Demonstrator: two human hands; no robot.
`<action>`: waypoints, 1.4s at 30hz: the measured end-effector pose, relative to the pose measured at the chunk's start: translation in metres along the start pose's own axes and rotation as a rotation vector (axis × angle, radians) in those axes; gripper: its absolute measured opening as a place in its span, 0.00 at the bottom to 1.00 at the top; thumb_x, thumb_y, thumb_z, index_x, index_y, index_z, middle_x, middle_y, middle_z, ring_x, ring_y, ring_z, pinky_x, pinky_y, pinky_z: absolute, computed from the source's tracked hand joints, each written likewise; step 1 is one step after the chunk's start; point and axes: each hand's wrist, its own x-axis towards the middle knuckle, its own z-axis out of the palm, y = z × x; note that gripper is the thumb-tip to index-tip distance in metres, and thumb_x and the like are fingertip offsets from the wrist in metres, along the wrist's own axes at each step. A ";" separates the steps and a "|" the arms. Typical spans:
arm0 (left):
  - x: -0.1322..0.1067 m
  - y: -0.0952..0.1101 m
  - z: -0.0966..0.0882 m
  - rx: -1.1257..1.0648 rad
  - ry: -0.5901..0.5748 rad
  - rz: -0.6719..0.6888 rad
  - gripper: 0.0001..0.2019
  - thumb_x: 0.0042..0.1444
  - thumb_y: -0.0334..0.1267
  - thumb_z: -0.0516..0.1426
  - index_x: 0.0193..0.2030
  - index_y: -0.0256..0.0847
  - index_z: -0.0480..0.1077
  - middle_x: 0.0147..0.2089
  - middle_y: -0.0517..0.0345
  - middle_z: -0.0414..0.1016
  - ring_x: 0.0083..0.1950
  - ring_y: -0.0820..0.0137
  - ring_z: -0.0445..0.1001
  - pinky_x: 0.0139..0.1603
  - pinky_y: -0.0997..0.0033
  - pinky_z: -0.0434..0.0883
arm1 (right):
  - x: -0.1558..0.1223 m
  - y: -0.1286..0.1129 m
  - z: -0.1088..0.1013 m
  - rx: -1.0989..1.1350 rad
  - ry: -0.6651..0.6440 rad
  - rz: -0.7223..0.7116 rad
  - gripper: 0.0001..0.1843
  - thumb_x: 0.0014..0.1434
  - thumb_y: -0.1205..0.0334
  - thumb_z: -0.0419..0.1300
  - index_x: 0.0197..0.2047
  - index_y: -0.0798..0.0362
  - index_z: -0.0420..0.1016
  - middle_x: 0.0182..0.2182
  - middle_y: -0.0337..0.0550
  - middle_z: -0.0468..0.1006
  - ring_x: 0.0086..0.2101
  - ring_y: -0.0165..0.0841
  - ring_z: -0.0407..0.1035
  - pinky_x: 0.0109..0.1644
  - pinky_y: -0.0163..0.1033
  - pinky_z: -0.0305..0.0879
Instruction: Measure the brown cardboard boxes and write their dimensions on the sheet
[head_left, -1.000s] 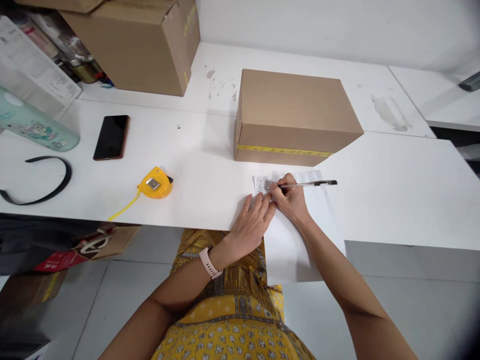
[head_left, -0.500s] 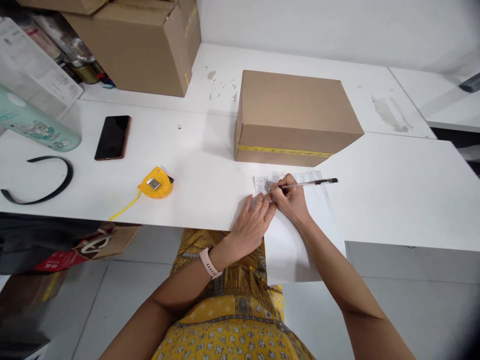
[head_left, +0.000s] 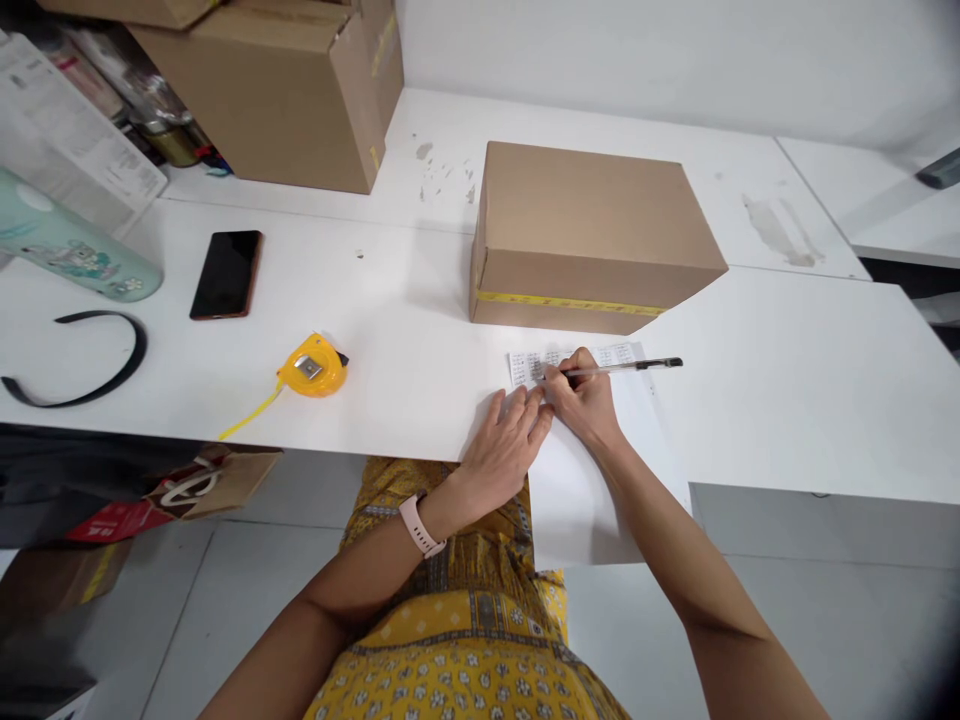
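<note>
A pen (head_left: 626,367) with a clear barrel and black cap end is gripped in my right hand (head_left: 586,400), its tip down at the written rows of a white paper sheet (head_left: 581,500). Columns of small handwriting run along the sheet's top, partly hidden by my fingers. My left hand (head_left: 504,448) lies flat with fingers stretched out at the sheet's left side, its fingertips close to the right hand. The lower part of the paper hangs past the table edge. Just beyond the sheet stands a closed cardboard box (head_left: 585,215) with yellow tape along its side.
On the white table (head_left: 420,390) to the left lie a yellow tape measure (head_left: 313,366) with its blade partly out, a phone (head_left: 226,275), a black curved band (head_left: 127,365) and a mint-green bottle (head_left: 82,245). A larger carton (head_left: 277,110) stands at the back left.
The right hand and pen have shifted very slightly to the right along the writing. The left hand stays in place.
</note>
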 end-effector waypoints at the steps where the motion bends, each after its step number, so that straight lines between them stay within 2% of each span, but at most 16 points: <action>1: 0.000 0.000 0.000 0.001 -0.001 0.002 0.31 0.61 0.27 0.49 0.71 0.26 0.57 0.72 0.34 0.59 0.73 0.46 0.54 0.72 0.42 0.54 | 0.000 0.000 0.000 -0.001 0.004 -0.002 0.11 0.57 0.61 0.61 0.29 0.48 0.60 0.19 0.30 0.62 0.21 0.27 0.57 0.26 0.35 0.54; 24: 0.000 0.000 -0.002 0.014 0.013 0.004 0.29 0.62 0.28 0.50 0.71 0.26 0.58 0.71 0.34 0.60 0.72 0.46 0.56 0.71 0.42 0.55 | 0.000 0.000 -0.001 -0.018 0.001 -0.008 0.11 0.57 0.63 0.61 0.28 0.48 0.60 0.19 0.30 0.62 0.21 0.27 0.57 0.26 0.35 0.54; 33: 0.000 0.000 0.000 0.003 -0.015 -0.007 0.31 0.61 0.27 0.50 0.71 0.26 0.56 0.73 0.32 0.56 0.74 0.46 0.54 0.73 0.42 0.52 | 0.000 -0.002 -0.002 -0.029 0.013 0.001 0.11 0.56 0.63 0.60 0.28 0.48 0.59 0.18 0.29 0.62 0.21 0.27 0.56 0.26 0.35 0.53; 42: 0.000 0.000 -0.003 0.002 -0.016 -0.002 0.30 0.61 0.27 0.50 0.71 0.26 0.56 0.73 0.32 0.58 0.73 0.46 0.54 0.72 0.42 0.53 | -0.001 -0.004 -0.002 -0.062 0.015 0.008 0.12 0.57 0.62 0.61 0.28 0.48 0.59 0.18 0.30 0.62 0.21 0.27 0.56 0.26 0.35 0.54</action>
